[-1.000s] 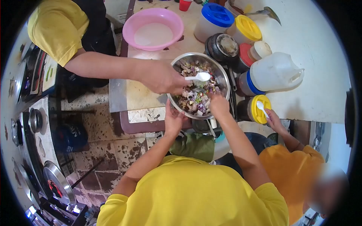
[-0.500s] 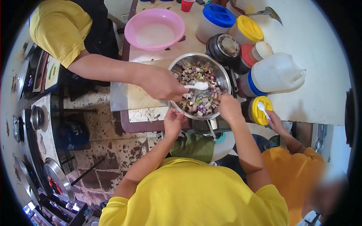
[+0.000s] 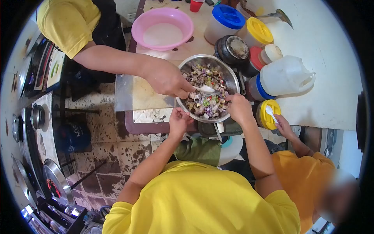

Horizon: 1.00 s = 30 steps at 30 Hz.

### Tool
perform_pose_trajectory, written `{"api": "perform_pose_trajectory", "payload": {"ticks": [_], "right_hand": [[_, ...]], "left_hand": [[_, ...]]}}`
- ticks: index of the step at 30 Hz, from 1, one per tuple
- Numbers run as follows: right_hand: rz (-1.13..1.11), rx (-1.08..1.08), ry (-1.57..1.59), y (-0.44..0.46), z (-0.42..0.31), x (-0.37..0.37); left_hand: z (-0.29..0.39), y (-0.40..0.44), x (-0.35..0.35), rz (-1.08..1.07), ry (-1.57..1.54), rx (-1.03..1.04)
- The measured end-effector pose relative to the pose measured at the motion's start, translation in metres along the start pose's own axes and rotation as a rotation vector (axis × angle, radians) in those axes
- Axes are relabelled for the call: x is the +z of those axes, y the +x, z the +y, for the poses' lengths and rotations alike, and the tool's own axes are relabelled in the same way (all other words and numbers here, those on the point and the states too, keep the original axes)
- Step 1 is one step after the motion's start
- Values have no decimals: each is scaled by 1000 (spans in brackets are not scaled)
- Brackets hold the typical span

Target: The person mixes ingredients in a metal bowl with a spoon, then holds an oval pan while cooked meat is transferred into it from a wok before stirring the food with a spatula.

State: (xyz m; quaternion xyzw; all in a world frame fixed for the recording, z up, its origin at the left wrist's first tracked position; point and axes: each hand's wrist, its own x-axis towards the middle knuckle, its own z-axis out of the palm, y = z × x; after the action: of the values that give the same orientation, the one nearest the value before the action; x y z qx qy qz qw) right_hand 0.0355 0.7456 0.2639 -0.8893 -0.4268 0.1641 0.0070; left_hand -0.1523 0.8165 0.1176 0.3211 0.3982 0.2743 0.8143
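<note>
A metal bowl (image 3: 233, 74) holds a chopped mix (image 3: 208, 107) of meat, onion and green and red bits. My left hand (image 3: 180, 120) has its fingers curled at the bowl's lower left rim. Over the bowl's right side, my right hand (image 3: 239, 109) is closed, its fingertips by the mix; what it grips is hidden. From the left, a co-worker's hand (image 3: 169, 79) holds a white spoon (image 3: 206, 89) low over the mix.
A pink basin (image 3: 134, 33) stands behind the bowl. Lidded containers (image 3: 228, 17), a dark pot (image 3: 233, 48) and a plastic jug (image 3: 282, 76) line the right. Another person's hand (image 3: 285, 126) holds a white spoon (image 3: 270, 111) by a yellow lid. A cutting board (image 3: 146, 97) lies left.
My right hand has drawn back from inside the bowl toward its right rim. The co-worker's spoon is lower and tilted. The mix has shifted. My left hand stays near the rim.
</note>
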Motion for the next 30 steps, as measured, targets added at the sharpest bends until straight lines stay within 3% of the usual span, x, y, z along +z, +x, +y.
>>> {"api": "perform_pose_trajectory", "payload": {"ticks": [5, 12, 15, 22, 25, 30], "right_hand": [[1, -48, -70, 16, 7, 53], [161, -105, -126, 6, 22, 15], [103, -125, -173, 10, 33, 23], [116, 80, -150, 25, 42, -24], [95, 162, -260, 91, 64, 16], [33, -112, 106, 146, 54, 51]], "left_hand": [[1, -2, 0, 4, 27, 1], [5, -3, 11, 86, 198, 116], [14, -6, 13, 95, 291, 150], [17, 4, 4, 98, 255, 167], [14, 6, 6, 102, 243, 161], [23, 5, 4, 90, 286, 111]]}}
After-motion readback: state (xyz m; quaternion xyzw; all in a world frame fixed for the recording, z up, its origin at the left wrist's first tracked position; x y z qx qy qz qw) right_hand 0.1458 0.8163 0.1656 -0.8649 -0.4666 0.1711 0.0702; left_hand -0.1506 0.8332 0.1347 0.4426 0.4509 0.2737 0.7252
